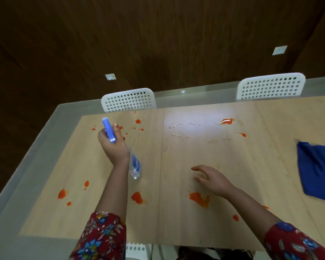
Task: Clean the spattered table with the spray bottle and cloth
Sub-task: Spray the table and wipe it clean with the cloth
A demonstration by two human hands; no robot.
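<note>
My left hand (113, 145) grips a clear spray bottle (134, 166) with a blue head, held above the left half of the table with the nozzle aimed at the far side. Orange spatters lie on the pale wooden table (233, 166): small drops past the nozzle (138, 121), a wet blot at the far right (226, 121), and larger blots near me (137, 197) (199, 198). Lines of spray droplets (182, 124) glisten at the far middle. My right hand (210, 178) hovers open, fingers spread, over the table's middle. A blue cloth (319, 169) lies at the right edge.
Two white perforated chairs (129, 100) (270, 87) stand against the table's far side. A grey border (45, 137) runs round the wooden top. Dark wooden floor lies beyond. Another white chair (135, 249) shows at the near edge.
</note>
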